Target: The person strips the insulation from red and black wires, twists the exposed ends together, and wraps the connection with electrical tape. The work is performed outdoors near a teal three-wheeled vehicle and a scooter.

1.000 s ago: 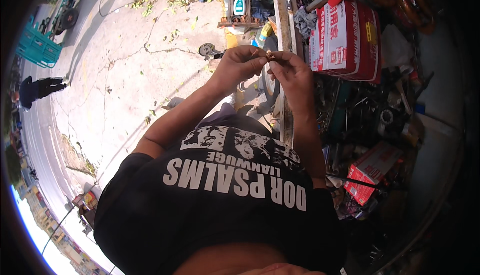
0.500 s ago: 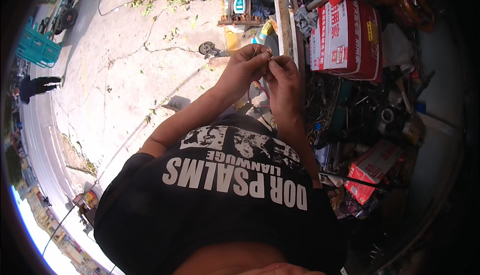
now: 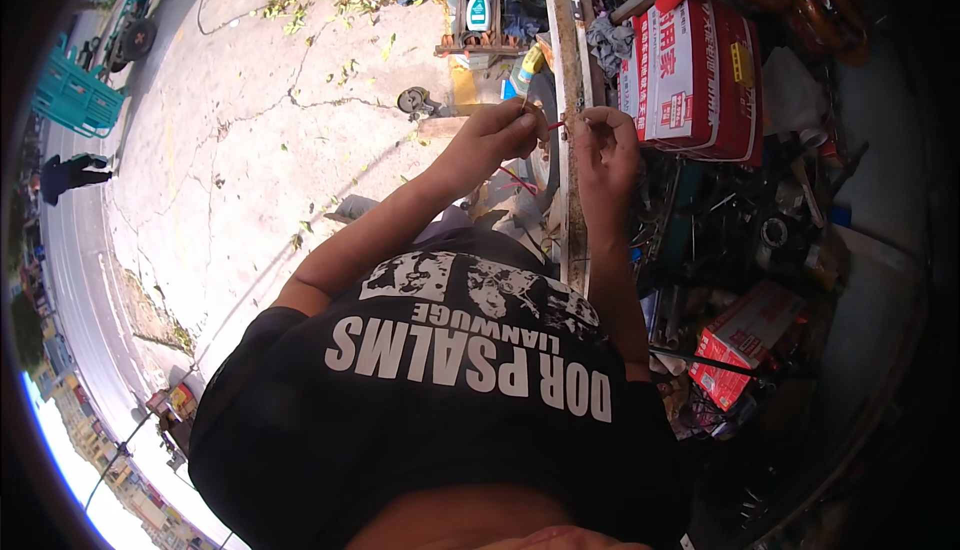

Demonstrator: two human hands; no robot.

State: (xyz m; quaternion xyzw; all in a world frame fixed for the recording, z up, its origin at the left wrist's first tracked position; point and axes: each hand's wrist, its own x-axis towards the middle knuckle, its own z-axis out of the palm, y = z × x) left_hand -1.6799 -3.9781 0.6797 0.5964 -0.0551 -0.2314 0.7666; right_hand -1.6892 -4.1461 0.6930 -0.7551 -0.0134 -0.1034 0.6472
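Note:
Before my chest, my left hand (image 3: 503, 133) is closed in a pinch on a thin red wire (image 3: 556, 126). A short piece of the wire sticks out from its fingertips toward my right hand. A fine copper-coloured strand shows above the left fingers. My right hand (image 3: 608, 147) is a little way to the right, over the rusty metal edge, with thumb and forefinger drawn together; what they pinch, if anything, is too small to make out. More red wire (image 3: 517, 179) hangs below my left hand.
A rusty metal rail (image 3: 574, 60) runs beside my right hand. Right of it lie a red-and-white carton (image 3: 690, 80), a smaller red box (image 3: 745, 335) and cluttered tools. Ahead stand a spray bottle (image 3: 478, 5) and a caster wheel (image 3: 413, 100) on concrete. A person (image 3: 72, 178) is far left.
My hands were together at the fingertips and are now apart. The right hand has moved right, over the rail, and the red wire shows in the gap. The left hand has shifted slightly.

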